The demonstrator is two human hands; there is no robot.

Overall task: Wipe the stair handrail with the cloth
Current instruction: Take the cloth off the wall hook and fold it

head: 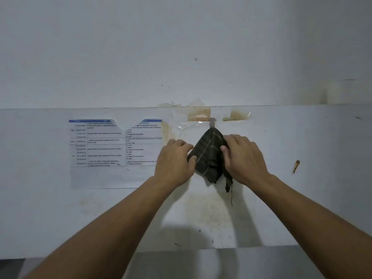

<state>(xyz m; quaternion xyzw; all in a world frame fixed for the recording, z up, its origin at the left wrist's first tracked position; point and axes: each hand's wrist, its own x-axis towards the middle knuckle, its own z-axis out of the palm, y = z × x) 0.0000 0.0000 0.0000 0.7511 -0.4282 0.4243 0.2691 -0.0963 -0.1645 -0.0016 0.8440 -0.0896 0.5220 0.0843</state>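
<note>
Both hands' grip (209, 156) around hooked cloth (209, 146)

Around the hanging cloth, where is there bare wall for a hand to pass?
Bare wall lies right of the right hand, out to the brown mark, and below the cloth. It is crowded left of the left hand, by the printed sheet, and above, around the hook and tape.

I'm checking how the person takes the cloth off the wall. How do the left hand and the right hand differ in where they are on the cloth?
The left hand is on the dark cloth at its left edge, sitting a little lower; the right hand is on the right edge, reaching slightly higher. The left thumb presses the lower left corner; the right thumb pinches mid-edge. Both grip the cloth, which hangs from a hook.
</note>
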